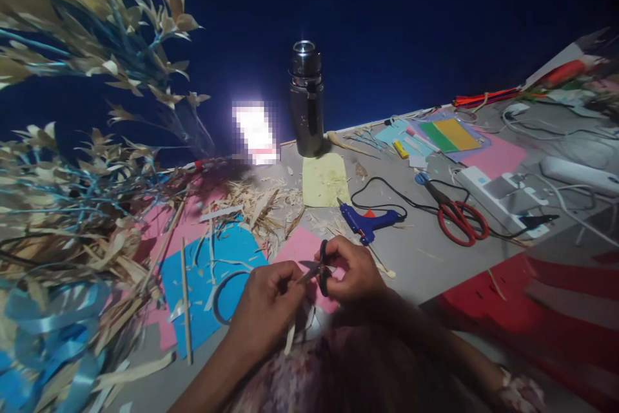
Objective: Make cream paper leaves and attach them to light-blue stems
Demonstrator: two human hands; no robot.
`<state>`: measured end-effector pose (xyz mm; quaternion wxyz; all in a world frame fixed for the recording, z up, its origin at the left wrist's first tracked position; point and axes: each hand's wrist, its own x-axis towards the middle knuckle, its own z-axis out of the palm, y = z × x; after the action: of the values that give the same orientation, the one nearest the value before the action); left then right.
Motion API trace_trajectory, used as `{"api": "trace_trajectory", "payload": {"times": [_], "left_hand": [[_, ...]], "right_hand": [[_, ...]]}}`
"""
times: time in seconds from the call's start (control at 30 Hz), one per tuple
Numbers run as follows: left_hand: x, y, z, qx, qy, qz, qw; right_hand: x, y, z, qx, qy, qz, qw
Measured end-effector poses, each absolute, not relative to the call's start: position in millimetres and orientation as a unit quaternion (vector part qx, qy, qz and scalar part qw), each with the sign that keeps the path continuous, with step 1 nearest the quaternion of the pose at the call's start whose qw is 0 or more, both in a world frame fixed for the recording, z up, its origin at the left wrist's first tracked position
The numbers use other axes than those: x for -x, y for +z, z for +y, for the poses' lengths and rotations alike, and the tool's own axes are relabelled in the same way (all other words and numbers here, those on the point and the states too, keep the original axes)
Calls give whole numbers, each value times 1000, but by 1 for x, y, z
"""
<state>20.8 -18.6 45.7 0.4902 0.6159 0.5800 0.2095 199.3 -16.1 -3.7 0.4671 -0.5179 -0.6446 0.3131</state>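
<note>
In the head view, my right hand (355,271) grips small scissors (312,268) with black handles, fingers at the loops. The blades are parted and point left at the fingertips of my left hand (271,300). That hand is closed in a pinch, and a thin pale dried strip (290,339) hangs below its fingers. Where the strip meets the fingertips is partly hidden. Pink paper (294,244) lies beneath the hands. Left of my left hand is a roll of tape (217,300) on a blue sheet (203,258).
A blue glue gun (370,223) with a black cord lies ahead, beside red-handled scissors (461,223) and a white power strip (498,197). A dark flask (308,110) stands behind a yellow pad (324,181). Husk scraps (261,207) and dried-flower branches (159,26) crowd the left.
</note>
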Motion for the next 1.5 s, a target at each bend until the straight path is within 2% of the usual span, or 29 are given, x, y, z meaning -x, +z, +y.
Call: {"api": "trace_trajectory", "payload": {"times": [0.4, 0.5, 0.57, 0.67, 0.73, 0.9, 1.0, 1.07, 1.13, 1.27, 1.33, 1.5], "left_hand": [[-33, 50, -27, -597, 206, 562, 534], [-29, 48, -29, -564, 212, 564, 565], [-24, 46, -29, -543, 219, 568, 579], [-21, 43, -30, -510, 242, 578, 590], [-23, 41, -31, -491, 254, 572, 606], [-24, 41, -30, -485, 269, 537, 636], [-16, 42, -26, -448, 291, 528, 660], [-9, 41, -25, -385, 310, 520, 697], [-6, 40, -23, -328, 326, 499, 733], [-9, 39, -19, -272, 347, 451, 776], [-12, 40, -18, -260, 346, 445, 784], [-15, 40, -18, -268, 320, 458, 785]], "right_hand": [[-203, -6, -19, 533, 198, -683, 458], [-220, -2, -12, 598, 248, -594, 477], [-232, 7, -8, 618, 324, -512, 501], [-238, 25, -9, 544, 497, -480, 476], [-231, 32, -13, 495, 549, -511, 440], [-209, 22, -14, 491, 436, -633, 409], [-212, 15, -7, 537, 397, -593, 450], [-218, 15, -2, 563, 415, -520, 490], [-220, 17, 0, 547, 491, -451, 506], [-209, 24, 0, 479, 644, -387, 454], [-199, 26, -1, 471, 656, -390, 442], [-183, 29, -2, 493, 605, -394, 486]]}}
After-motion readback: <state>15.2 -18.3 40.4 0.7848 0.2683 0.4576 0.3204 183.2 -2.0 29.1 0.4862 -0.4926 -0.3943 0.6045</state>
